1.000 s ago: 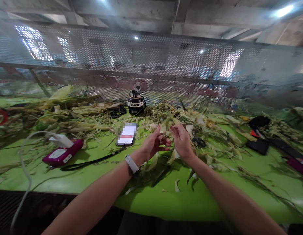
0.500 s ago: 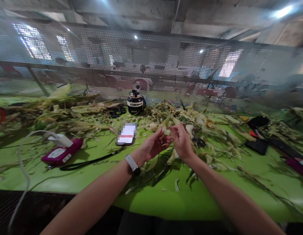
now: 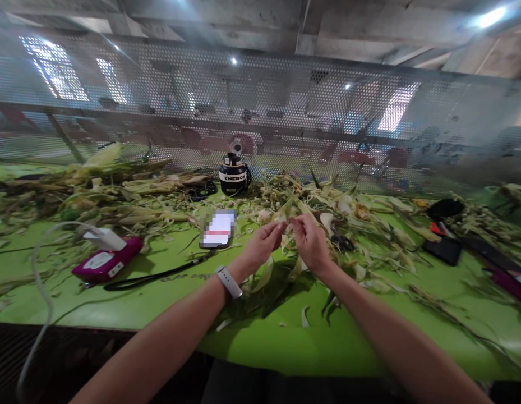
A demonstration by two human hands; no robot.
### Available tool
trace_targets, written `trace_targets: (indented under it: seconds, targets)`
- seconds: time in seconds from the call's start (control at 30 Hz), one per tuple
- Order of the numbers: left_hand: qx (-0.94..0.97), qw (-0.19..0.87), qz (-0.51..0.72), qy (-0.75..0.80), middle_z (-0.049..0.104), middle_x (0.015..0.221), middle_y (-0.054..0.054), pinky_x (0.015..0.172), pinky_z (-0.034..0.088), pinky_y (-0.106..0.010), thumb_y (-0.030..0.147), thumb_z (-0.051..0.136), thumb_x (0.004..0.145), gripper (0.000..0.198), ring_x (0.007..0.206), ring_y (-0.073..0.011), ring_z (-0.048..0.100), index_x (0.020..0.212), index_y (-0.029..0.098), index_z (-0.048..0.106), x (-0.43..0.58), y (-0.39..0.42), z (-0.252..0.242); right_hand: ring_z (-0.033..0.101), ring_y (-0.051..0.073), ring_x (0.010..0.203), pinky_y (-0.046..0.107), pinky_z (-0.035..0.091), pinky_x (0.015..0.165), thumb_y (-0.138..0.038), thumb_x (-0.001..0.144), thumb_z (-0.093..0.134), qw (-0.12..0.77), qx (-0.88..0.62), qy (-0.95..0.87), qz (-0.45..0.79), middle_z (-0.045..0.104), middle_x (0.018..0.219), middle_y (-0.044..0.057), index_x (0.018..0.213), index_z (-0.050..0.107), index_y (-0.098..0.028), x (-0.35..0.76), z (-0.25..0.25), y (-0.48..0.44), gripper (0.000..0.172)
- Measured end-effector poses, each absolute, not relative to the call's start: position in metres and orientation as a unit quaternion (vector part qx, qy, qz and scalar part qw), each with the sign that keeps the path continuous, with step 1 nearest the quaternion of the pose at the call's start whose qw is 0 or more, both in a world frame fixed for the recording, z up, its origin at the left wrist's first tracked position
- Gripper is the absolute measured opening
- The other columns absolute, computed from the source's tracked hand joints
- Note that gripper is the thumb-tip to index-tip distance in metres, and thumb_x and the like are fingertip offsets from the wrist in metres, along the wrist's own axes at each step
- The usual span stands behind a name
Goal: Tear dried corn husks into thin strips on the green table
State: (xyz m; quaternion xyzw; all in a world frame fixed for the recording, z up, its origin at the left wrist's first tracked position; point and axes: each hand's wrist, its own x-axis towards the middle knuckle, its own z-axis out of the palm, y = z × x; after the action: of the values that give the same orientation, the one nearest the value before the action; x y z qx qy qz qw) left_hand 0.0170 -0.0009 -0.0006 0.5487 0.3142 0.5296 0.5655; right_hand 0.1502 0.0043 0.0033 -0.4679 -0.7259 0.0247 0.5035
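Note:
My left hand (image 3: 263, 244), with a pale watch strap (image 3: 229, 281) at its wrist, is closed with thumb and fingertips pinched together. My right hand (image 3: 309, 242) is curled in a pinch close beside it, fingertips almost meeting the left ones. Whatever lies between the fingertips is too small to name. Behind and beneath both hands are pale green corn husks (image 3: 304, 209) and torn husk strips (image 3: 266, 274). Dark-handled scissors (image 3: 342, 242) lie just right of my right hand, partly among the scraps.
A phone (image 3: 218, 229) with a strap lies left of my hands. Behind it stands a black "ENERGY" jug (image 3: 233, 175). A purple power strip (image 3: 109, 261) with a plugged-in charger is at left. Husk piles (image 3: 138, 188) run along the perforated metal screen (image 3: 268, 101).
My left hand has turned over from loosely spread fingers to a closed pinch, rotating the wrist strap. My right hand stays nearly in place, still curled.

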Motion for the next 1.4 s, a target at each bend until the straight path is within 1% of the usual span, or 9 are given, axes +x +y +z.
trace_targets:
  seconds: [0.2, 0.33, 0.5, 0.73, 1.03, 1.1, 1.23, 1.3, 1.4]
  targets:
    - [0.593, 0.545, 0.503, 0.313, 0.028, 0.048, 0.008, 0.043, 0.014, -0.022, 0.059, 0.06, 0.071, 0.046, 0.044, -0.0047, 0.022, 0.06, 0.018, 0.043, 0.012, 0.0, 0.004, 0.051, 0.016, 0.055, 0.027, 0.037, 0.055, -0.048, 0.09, 0.04, 0.522, -0.476, -0.706, 0.045, 0.055, 0.061, 0.002, 0.073, 0.05, -0.022, 0.151, 0.006, 0.005, 0.033]
    - [0.578, 0.577, 0.49, 0.304, 0.031, 0.048, 0.008, 0.043, 0.016, -0.021, 0.055, 0.064, 0.071, 0.043, 0.044, -0.0041, 0.024, 0.063, 0.017, 0.044, 0.013, -0.004, 0.004, 0.053, 0.014, 0.054, 0.025, 0.039, 0.052, -0.05, 0.086, 0.046, 0.535, -0.428, -0.703, 0.192, 0.057, 0.062, 0.0, 0.078, 0.05, -0.021, 0.15, 0.006, 0.006, 0.031]
    - [0.562, 0.571, 0.514, 0.307, 0.037, 0.047, 0.008, 0.042, 0.02, -0.019, 0.054, 0.067, 0.068, 0.041, 0.043, -0.004, 0.029, 0.066, 0.016, 0.051, 0.012, 0.0, 0.0, 0.039, 0.01, 0.037, 0.022, 0.029, 0.038, -0.055, 0.084, 0.047, 0.545, -0.413, -0.651, 0.33, 0.044, 0.048, -0.008, 0.09, 0.045, -0.022, 0.15, 0.004, 0.008, 0.034]
    - [0.519, 0.571, 0.552, 0.315, 0.036, 0.046, 0.008, 0.042, 0.022, -0.019, 0.053, 0.067, 0.068, 0.042, 0.042, -0.0041, 0.03, 0.061, 0.017, 0.046, 0.009, 0.006, 0.001, 0.047, 0.011, 0.044, 0.024, 0.036, 0.044, -0.044, 0.087, 0.048, 0.516, -0.358, -0.706, 0.328, 0.051, 0.058, -0.006, 0.11, 0.041, -0.021, 0.148, 0.005, 0.005, 0.034]
    - [0.545, 0.519, 0.556, 0.354, 0.034, 0.048, 0.008, 0.042, 0.017, -0.02, 0.056, 0.063, 0.069, 0.042, 0.043, -0.0051, 0.025, 0.064, 0.017, 0.048, 0.004, 0.012, 0.0, 0.045, 0.011, 0.045, 0.024, 0.038, 0.046, -0.031, 0.084, 0.048, 0.483, -0.39, -0.72, 0.311, 0.049, 0.054, -0.006, 0.104, 0.052, -0.018, 0.152, 0.005, 0.007, 0.024]
    - [0.599, 0.515, 0.5, 0.356, 0.033, 0.048, 0.008, 0.043, 0.015, -0.021, 0.056, 0.061, 0.072, 0.041, 0.044, -0.0053, 0.024, 0.065, 0.017, 0.05, 0.003, 0.011, -0.001, 0.052, 0.013, 0.056, 0.026, 0.043, 0.052, -0.029, 0.081, 0.05, 0.49, -0.407, -0.721, 0.271, 0.055, 0.063, -0.003, 0.1, 0.058, -0.018, 0.159, 0.008, 0.009, 0.023]
    - [0.692, 0.493, 0.422, 0.317, 0.035, 0.052, 0.006, 0.046, 0.019, -0.022, 0.053, 0.06, 0.073, 0.039, 0.049, -0.0068, 0.027, 0.062, 0.016, 0.053, 0.005, 0.009, -0.002, 0.058, 0.02, 0.098, 0.037, 0.046, 0.086, -0.033, 0.08, 0.058, 0.485, -0.374, -0.763, 0.205, 0.064, 0.099, 0.006, 0.09, 0.07, -0.022, 0.166, 0.012, 0.014, 0.019]
    - [0.705, 0.471, 0.425, 0.316, 0.037, 0.052, 0.005, 0.047, 0.02, -0.022, 0.051, 0.062, 0.071, 0.039, 0.051, -0.0076, 0.029, 0.057, 0.016, 0.051, 0.007, 0.008, -0.002, 0.058, 0.02, 0.101, 0.039, 0.043, 0.093, -0.032, 0.079, 0.062, 0.484, -0.35, -0.771, 0.219, 0.065, 0.101, 0.006, 0.086, 0.072, -0.023, 0.163, 0.009, 0.015, 0.015]
    - [0.701, 0.478, 0.424, 0.317, 0.037, 0.052, 0.005, 0.047, 0.021, -0.021, 0.049, 0.062, 0.071, 0.037, 0.051, -0.0075, 0.028, 0.059, 0.016, 0.051, 0.009, 0.007, -0.002, 0.061, 0.019, 0.096, 0.038, 0.044, 0.091, -0.03, 0.078, 0.064, 0.51, -0.339, -0.758, 0.226, 0.067, 0.097, 0.006, 0.081, 0.071, -0.022, 0.158, 0.005, 0.015, 0.011]
